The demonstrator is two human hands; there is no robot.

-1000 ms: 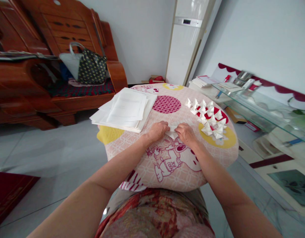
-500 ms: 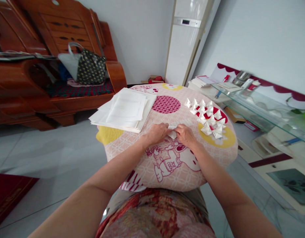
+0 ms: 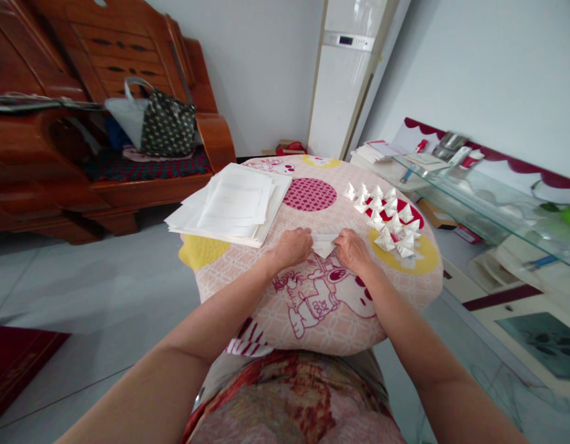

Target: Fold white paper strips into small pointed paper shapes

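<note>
A small piece of folded white paper point(image 3: 324, 245) lies near the middle of the round table, its lower part a point toward me. My left hand point(image 3: 293, 246) has its fingers closed at the paper's left end. At the right end, my right hand point(image 3: 352, 248) pinches the edge between thumb and fingers. Several folded white paper shapes point(image 3: 378, 206) with raised points stand in a cluster to the right of my hands. Beyond my left hand lies a stack of white paper sheets point(image 3: 236, 203), loosely piled.
A patterned pink cloth point(image 3: 266, 314) covers the table. On the left stands a wooden bench point(image 3: 183, 197) with a dark patterned bag point(image 3: 168, 126) on it. A glass shelf unit point(image 3: 488, 197) runs along the right, close to the table. A tall white appliance point(image 3: 343, 80) stands behind.
My hands have moved apart, the right one shifting to the right along the paper. More of the folded paper shows between them, including its downward point.
</note>
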